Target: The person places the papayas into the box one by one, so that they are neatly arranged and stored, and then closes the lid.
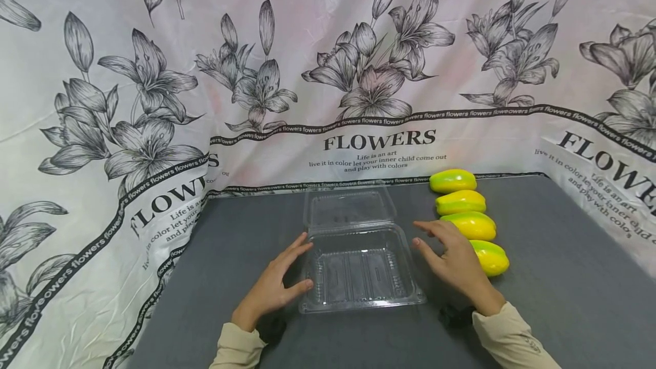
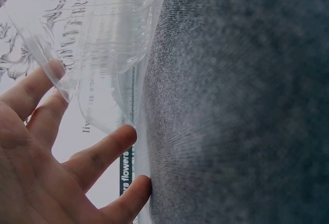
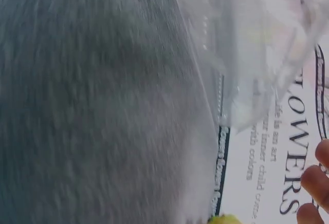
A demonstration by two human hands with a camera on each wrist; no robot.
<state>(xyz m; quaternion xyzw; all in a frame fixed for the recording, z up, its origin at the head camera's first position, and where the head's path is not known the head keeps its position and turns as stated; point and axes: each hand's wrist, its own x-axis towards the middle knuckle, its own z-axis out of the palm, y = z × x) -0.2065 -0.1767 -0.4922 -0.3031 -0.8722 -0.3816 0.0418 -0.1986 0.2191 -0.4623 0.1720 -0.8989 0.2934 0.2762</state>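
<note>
A clear plastic clamshell box (image 1: 363,304) lies open on the table, its lid (image 1: 350,208) folded back behind the base. Spread along the box's left side is my left hand (image 1: 274,285), its fingertips at the rim. In the left wrist view, fingers (image 2: 105,152) reach toward the transparent wall (image 2: 110,34). My right hand (image 1: 455,259) hovers off the box's right edge, fingers extended and holding nothing. It partly covers the nearest yellow-green fruits, which look like mangoes or papayas (image 1: 493,258). Only some right fingertips (image 3: 314,183) show in the right wrist view.
Several such fruits stand in a column right of the box, the farthest fruit (image 1: 453,181) close to the back edge. Grey cloth covers the table (image 1: 574,278). A white curtain (image 1: 266,158) printed with flowers and lettering encloses the back and sides.
</note>
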